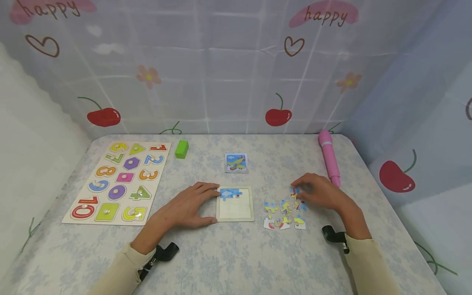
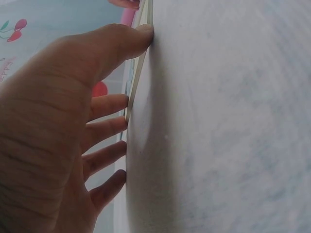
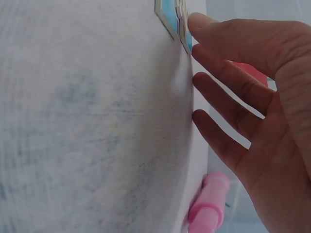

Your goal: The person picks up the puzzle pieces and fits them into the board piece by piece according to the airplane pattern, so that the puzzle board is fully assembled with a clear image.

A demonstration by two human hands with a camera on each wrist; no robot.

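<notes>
At the centre of our clock we find the puzzle tray (image 1: 236, 211), and the left hand (image 1: 189, 206) touches its nine o'clock edge with fingers extended. Towards three o'clock, near the loose pieces (image 1: 285, 207), we see the right hand (image 1: 318, 192) pinching one puzzle piece (image 1: 293, 191). A picture card (image 1: 237, 162) lies at twelve o'clock.
</notes>
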